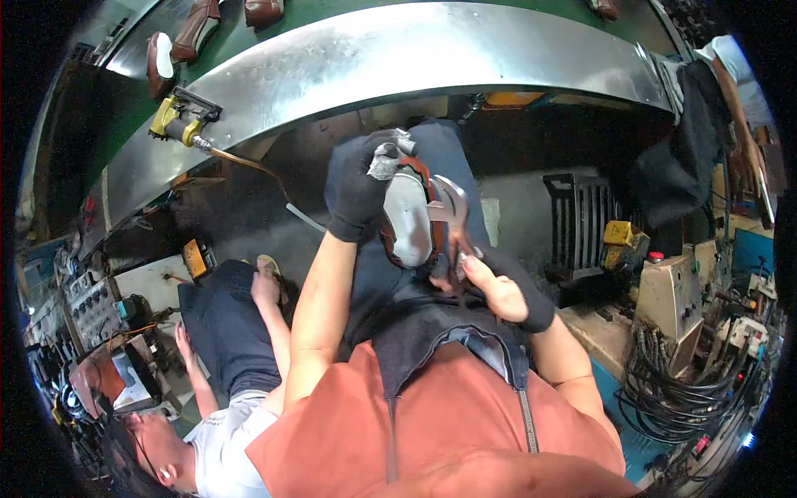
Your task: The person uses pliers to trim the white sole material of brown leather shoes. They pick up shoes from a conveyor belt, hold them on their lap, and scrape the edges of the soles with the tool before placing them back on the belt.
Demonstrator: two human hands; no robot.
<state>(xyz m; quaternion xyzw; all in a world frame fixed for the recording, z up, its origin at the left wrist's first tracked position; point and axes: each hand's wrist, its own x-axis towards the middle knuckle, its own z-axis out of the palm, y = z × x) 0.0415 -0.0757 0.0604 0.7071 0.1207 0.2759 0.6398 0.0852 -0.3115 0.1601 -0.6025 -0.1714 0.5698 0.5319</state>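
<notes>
My left hand (368,178), in a dark fingerless glove with pale wrapping on the fingers, is closed around the far end of a shoe (409,217). The shoe lies over my lap with its whitish underside up and its brown upper folded round the rim. In my right hand (506,290), also gloved, are lasting pincers (453,217), gripped by their reddish-brown handles. Their curved metal head, with a stubby block at the side, is against or just beside the shoe's right edge; I cannot tell whether it touches. Part of the handles is hidden by my fingers.
Ahead curves a shiny metal bench edge (432,50), with brown shoes (198,31) on the green surface beyond. A yellow air nailer (181,120) with a hose rests at its left. Another person (228,349) sits at left. Coiled black cables (677,386) and machinery stand at right.
</notes>
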